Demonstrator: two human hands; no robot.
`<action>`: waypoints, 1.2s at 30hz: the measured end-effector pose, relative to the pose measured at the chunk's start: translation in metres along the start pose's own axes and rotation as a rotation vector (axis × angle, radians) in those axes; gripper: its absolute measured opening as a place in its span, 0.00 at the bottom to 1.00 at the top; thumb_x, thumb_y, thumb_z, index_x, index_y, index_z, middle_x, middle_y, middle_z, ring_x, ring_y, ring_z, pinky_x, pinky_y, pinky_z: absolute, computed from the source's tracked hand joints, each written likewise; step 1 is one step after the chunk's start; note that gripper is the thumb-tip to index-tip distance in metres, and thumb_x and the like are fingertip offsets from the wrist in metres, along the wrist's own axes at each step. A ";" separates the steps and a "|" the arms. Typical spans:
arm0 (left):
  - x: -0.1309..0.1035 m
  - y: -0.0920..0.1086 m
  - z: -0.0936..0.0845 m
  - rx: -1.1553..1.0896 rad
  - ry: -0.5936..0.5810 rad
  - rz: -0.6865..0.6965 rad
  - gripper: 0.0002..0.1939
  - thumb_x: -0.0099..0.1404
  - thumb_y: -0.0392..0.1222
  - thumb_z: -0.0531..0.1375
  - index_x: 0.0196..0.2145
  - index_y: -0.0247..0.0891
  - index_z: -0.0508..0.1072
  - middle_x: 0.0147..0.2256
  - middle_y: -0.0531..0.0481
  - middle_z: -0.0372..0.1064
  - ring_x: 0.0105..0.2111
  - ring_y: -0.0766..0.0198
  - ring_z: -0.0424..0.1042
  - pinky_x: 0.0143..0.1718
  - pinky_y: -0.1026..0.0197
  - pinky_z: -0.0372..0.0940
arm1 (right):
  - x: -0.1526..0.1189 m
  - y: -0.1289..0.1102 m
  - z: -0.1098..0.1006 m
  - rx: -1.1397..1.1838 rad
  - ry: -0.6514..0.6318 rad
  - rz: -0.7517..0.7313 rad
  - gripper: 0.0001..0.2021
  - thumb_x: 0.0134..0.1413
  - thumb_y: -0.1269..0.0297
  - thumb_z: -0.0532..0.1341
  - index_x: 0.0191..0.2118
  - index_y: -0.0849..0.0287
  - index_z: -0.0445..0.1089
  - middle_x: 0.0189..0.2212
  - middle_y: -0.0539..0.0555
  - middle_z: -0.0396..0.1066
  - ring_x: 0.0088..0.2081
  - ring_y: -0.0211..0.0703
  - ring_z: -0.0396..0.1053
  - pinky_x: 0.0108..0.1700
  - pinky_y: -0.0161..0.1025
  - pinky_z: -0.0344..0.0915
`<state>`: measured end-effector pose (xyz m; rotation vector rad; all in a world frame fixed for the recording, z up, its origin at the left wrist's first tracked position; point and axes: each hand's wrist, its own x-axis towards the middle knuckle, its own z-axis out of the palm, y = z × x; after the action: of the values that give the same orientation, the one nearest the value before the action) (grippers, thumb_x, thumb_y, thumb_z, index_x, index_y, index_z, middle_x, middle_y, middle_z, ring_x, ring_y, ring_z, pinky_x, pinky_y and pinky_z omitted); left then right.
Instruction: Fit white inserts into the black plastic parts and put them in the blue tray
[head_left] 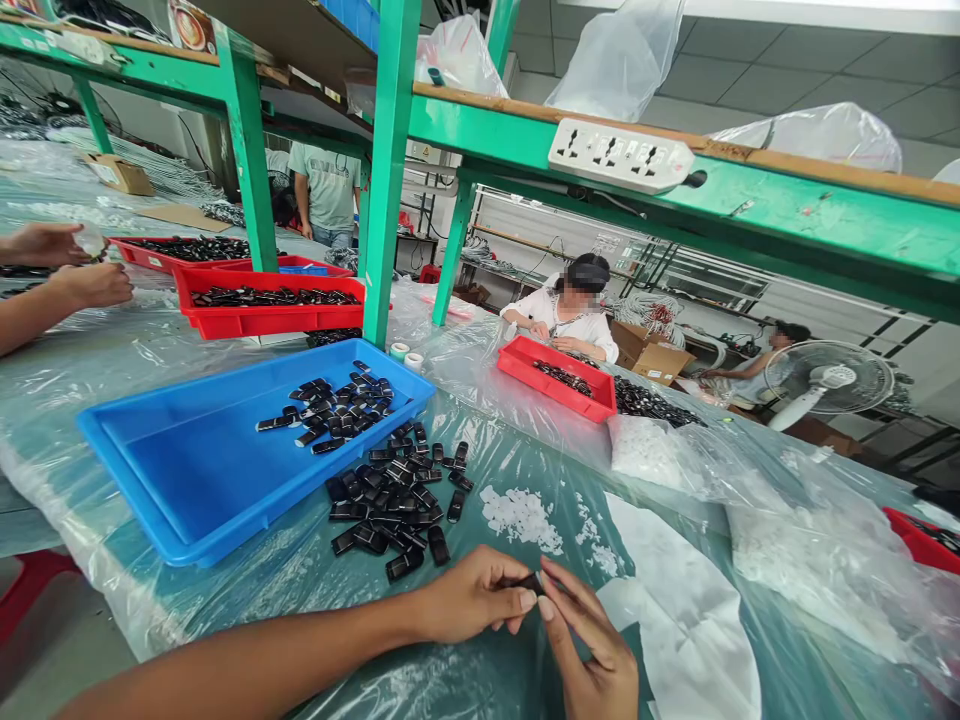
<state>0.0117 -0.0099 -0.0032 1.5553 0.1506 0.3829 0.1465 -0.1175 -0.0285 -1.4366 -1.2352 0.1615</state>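
Note:
Above the plastic-covered table (465,670), my left hand (469,598) is closed in a pinch on a small black plastic piece (531,582). The fingertips of my right hand (589,640) close on the other end of the same piece; whether a small white bit is also between them I cannot make out. Just beyond my hands lies a loose pile of similar black pieces (394,490), with a scatter of small white bits (520,517) to its right. A blue tray (187,460) to the left holds more black pieces at its right end. A white sheet (697,620) lies beside my right hand.
Red trays (270,320) of black parts stand behind the blue one, near a green post (391,180). Another red tray (555,380) sits before a seated person (566,310). Bags of white bits (660,455) lie right. Another person's hands (71,265) are at left.

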 end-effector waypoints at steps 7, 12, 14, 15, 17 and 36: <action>0.003 -0.008 0.003 -0.023 0.026 -0.001 0.25 0.60 0.61 0.54 0.25 0.32 0.66 0.22 0.53 0.60 0.20 0.73 0.56 0.22 0.69 0.52 | 0.002 0.002 0.000 0.022 -0.045 0.101 0.10 0.54 0.59 0.60 0.40 0.51 0.75 0.45 0.55 0.71 0.47 0.48 0.68 0.47 0.44 0.66; 0.010 -0.020 -0.001 -0.065 0.183 -0.043 0.24 0.59 0.59 0.56 0.27 0.31 0.68 0.21 0.53 0.60 0.19 0.73 0.58 0.23 0.68 0.54 | 0.011 0.007 0.004 0.023 -0.132 0.278 0.22 0.58 0.52 0.51 0.56 0.52 0.62 0.59 0.54 0.57 0.60 0.48 0.53 0.57 0.47 0.55; 0.011 -0.020 -0.002 -0.075 0.200 -0.080 0.24 0.58 0.59 0.57 0.29 0.29 0.69 0.21 0.53 0.61 0.18 0.72 0.58 0.22 0.68 0.55 | 0.014 0.010 0.004 0.004 -0.102 0.349 0.26 0.57 0.48 0.51 0.59 0.53 0.58 0.61 0.52 0.52 0.62 0.48 0.48 0.59 0.48 0.51; 0.010 -0.018 -0.001 -0.073 0.202 -0.094 0.25 0.58 0.59 0.57 0.30 0.29 0.70 0.21 0.53 0.61 0.18 0.72 0.58 0.22 0.68 0.55 | 0.015 0.011 0.004 -0.011 -0.081 0.391 0.28 0.56 0.47 0.51 0.59 0.52 0.57 0.62 0.51 0.50 0.62 0.49 0.46 0.59 0.49 0.50; 0.009 -0.015 -0.001 -0.064 0.203 -0.109 0.26 0.58 0.59 0.57 0.33 0.28 0.71 0.21 0.53 0.61 0.18 0.72 0.58 0.22 0.67 0.55 | 0.017 0.015 0.002 -0.040 -0.034 0.466 0.29 0.55 0.44 0.50 0.59 0.53 0.56 0.62 0.51 0.48 0.63 0.49 0.44 0.60 0.49 0.47; 0.007 -0.015 0.002 0.013 0.169 -0.091 0.21 0.60 0.54 0.57 0.30 0.29 0.71 0.22 0.52 0.61 0.21 0.70 0.59 0.23 0.68 0.57 | 0.025 0.027 -0.002 -0.587 -0.345 0.121 0.22 0.60 0.56 0.46 0.53 0.59 0.67 0.54 0.57 0.62 0.56 0.54 0.53 0.54 0.52 0.54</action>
<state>0.0212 -0.0093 -0.0170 1.5224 0.3546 0.4426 0.1742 -0.0940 -0.0354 -2.0555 -1.5554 0.1372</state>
